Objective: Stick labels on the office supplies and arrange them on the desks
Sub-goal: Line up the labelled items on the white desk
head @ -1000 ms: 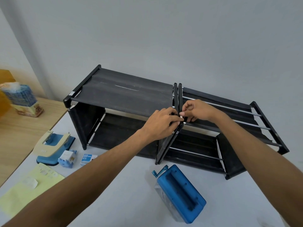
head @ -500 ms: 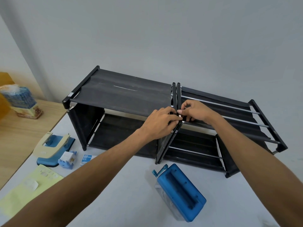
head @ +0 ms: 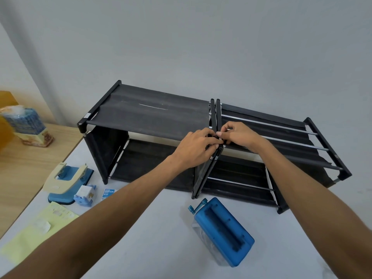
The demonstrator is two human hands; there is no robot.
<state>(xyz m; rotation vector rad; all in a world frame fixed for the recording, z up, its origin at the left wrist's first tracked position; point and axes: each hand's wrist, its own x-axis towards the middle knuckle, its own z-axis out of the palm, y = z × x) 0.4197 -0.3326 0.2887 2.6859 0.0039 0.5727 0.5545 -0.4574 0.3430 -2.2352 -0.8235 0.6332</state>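
Note:
Two black fabric racks stand side by side on the white desk against the wall. My left hand and my right hand meet at the front top corner where the two frames touch. The fingertips of both pinch a small white label against the black frame bar there. A blue hole punch lies on its side in front of the racks. At the left lie a cream-and-blue hole punch, a small blue-and-white device, a binder clip box and a yellow label sheet.
A wooden desk adjoins the white one on the left and carries a blue patterned tissue pack. The grey wall stands right behind the racks. The right rack has bare metal rods on top.
Both hands have stayed at the junction of the two racks, with only small finger shifts on the label. The view has drifted slightly.

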